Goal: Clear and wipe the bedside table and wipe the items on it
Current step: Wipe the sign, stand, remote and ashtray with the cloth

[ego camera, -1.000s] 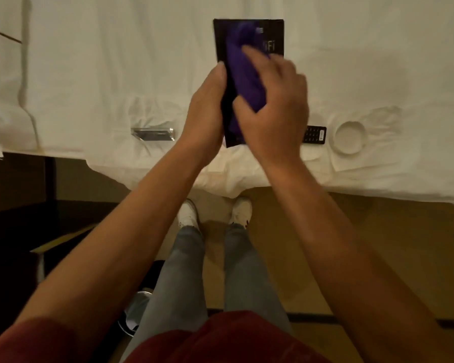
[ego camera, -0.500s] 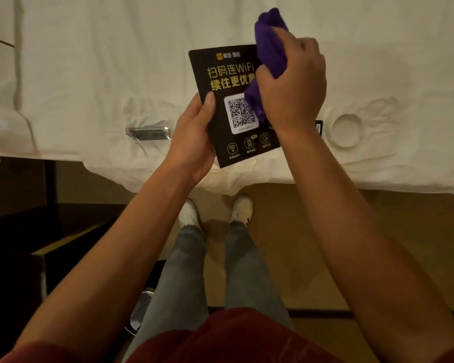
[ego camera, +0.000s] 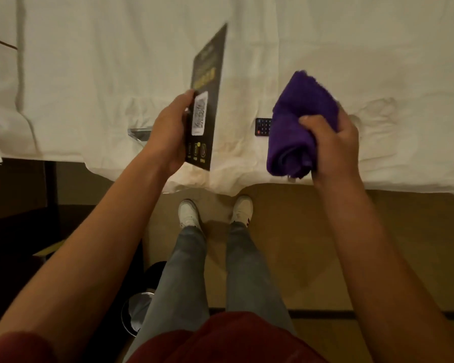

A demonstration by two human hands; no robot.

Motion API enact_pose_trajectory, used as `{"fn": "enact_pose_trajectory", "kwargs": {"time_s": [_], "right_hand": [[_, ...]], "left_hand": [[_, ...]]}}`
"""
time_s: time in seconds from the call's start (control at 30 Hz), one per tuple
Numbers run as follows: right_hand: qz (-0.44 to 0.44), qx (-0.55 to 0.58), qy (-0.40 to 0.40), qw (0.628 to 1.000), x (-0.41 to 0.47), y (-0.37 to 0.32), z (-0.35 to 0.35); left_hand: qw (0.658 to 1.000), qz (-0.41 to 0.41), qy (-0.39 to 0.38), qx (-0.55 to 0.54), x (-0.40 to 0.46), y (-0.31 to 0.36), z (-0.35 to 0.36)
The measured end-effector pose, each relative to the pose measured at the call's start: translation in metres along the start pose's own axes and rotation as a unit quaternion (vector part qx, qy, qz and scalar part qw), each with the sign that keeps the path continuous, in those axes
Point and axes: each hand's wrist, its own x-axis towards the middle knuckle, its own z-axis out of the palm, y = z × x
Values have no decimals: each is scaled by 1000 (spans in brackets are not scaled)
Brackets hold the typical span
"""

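1. L hand (ego camera: 172, 132) grips the black sign card (ego camera: 206, 100) by its lower left edge, thumb on the printed face beside the QR patch, the other fingers hidden behind. The card is held in the air above the bed (ego camera: 89, 74), turned nearly edge-on to the camera and blurred.
2. R hand (ego camera: 330, 142) is curled round a bunched purple cloth (ego camera: 296, 124), held apart from the card, off to its right, over the bed edge.
3. Card handling, my read: thin, flat, stiff, prob. light; the glossy-looking face may be slippery. An edge pinch as now suits it. Support from behind will likely be needed when the cloth presses, or it may flex or twist out of the grip.
4. Cloth: soft, bulky, compresses; a whole-hand grab works, no fragility.
5. Also on the bed: a remote (ego camera: 263, 127), partly hidden behind the cloth, and a clear acrylic piece (ego camera: 139, 133) just left of the L wrist, poss. the card's stand, can't tell. The remote is rigid w/ buttons; take it by the long sides.
6. Bedside surface itself not identifiable here; dark furniture at left only.
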Motion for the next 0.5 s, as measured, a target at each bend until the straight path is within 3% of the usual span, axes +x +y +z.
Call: {"fn": "enact_pose_trajectory", "kwargs": {"time_s": [0.13, 0.23, 0.37, 0.5], "right_hand": [[-34, 15, 9, 999, 8, -14, 17], [-85, -51, 25, 995, -2, -8, 38], [-123, -147, 61, 980, -14, 0, 52], [-169, -255, 55, 950, -22, 1, 56]], "left_hand": [[996, -19, -36, 79, -9, -17, 35], [992, 12, -44, 118, -23, -31, 61], [987, -29, -151, -43, -41, -34, 79], [973, 1, -220, -68, -42, -29, 73]]}}
